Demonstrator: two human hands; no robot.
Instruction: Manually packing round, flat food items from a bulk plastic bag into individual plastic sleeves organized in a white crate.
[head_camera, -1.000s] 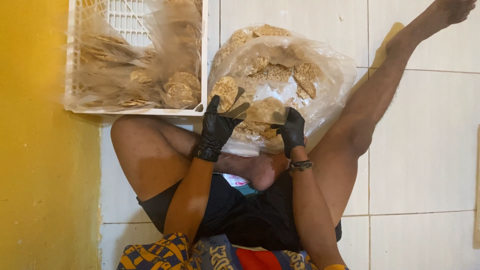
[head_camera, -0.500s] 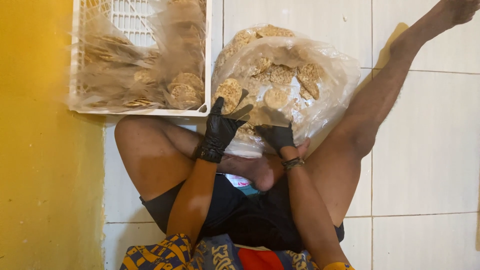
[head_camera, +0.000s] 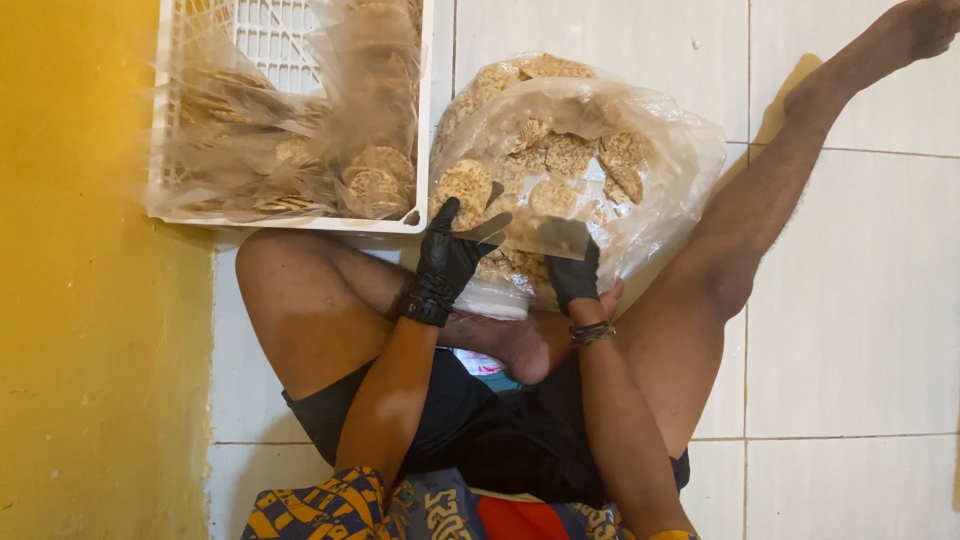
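Crackers (head_camera: 560, 160), likely light and brittle, fill the plastic bag (head_camera: 680, 150) on the floor between the legs. Left hand (head_camera: 448, 262) pinches 1 cracker's edge; right hand (head_camera: 572, 270) grasps the bag film.

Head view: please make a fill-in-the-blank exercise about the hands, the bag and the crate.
1. Both hands, left hand and right hand, wear ____ gloves.
2. The clear bag holds round ____ crackers.
3. The white crate stands against a ____ wall.
4. The person sits on a floor of white ____.

Missing words: black; brown; yellow; tiles
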